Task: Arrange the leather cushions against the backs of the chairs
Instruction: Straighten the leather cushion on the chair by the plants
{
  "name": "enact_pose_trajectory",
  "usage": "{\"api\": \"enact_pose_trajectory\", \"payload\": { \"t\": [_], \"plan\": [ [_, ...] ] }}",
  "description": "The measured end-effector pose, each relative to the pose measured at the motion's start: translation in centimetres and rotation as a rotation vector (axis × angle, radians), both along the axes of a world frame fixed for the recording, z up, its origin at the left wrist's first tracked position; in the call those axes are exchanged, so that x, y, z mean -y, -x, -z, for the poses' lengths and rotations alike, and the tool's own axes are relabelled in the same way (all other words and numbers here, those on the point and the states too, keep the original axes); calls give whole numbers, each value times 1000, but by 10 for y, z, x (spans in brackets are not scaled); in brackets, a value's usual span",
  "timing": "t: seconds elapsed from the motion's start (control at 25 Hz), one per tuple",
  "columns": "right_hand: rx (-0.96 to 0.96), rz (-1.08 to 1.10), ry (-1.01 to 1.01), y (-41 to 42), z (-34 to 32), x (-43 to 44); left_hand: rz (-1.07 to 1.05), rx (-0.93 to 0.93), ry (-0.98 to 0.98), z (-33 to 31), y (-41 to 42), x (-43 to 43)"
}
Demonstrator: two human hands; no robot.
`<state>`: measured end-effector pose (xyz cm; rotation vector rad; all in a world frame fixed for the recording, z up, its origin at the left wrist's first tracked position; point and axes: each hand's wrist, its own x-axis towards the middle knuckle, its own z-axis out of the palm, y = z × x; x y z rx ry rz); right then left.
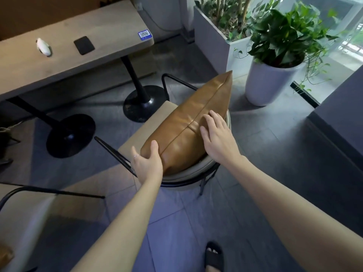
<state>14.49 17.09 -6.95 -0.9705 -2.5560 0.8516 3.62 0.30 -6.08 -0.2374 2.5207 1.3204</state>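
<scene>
A tan leather cushion [188,122] with a centre seam stands on edge along the curved back of a beige chair [137,134] with black metal arms. My left hand [148,163] cups the cushion's near corner, thumb on top. My right hand [216,134] lies flat on the cushion's upper side, fingers spread. A second beige chair [29,213] with a black arm rail sits at the lower left; a brown shape at its bottom left corner is too cut off to identify.
A wooden table [78,36] on two black pedestal bases stands at the upper left, with a white object [44,47] and a black square [84,45] on it. A white potted plant [269,83] and a grey planter [212,42] stand beyond the chair. A sandalled foot [214,256] shows below.
</scene>
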Motion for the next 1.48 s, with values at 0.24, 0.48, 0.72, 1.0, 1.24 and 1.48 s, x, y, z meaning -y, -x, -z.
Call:
{"api": "enact_pose_trajectory", "payload": {
  "t": [0.24, 0.48, 0.72, 1.0, 1.24, 1.48],
  "plan": [
    [107, 459, 513, -15, 21, -24, -454, 552, -503, -3, -8, -7],
    [79, 475, 865, -8, 49, -42, -551, 416, -449, -1, 1, -14],
    [16, 446, 866, 4, 59, -45, -548, 387, -441, -1, 26, -14],
    [21, 408, 915, 37, 72, -43, -507, 364, -443, 3, 76, -4],
    [-5, 391, 911, 84, 74, -25, -476, 332, -398, 0, 132, 6],
    [-81, 433, 966, 114, 78, -19, -418, 360, -409, 1, 184, 9]
  ]
}}
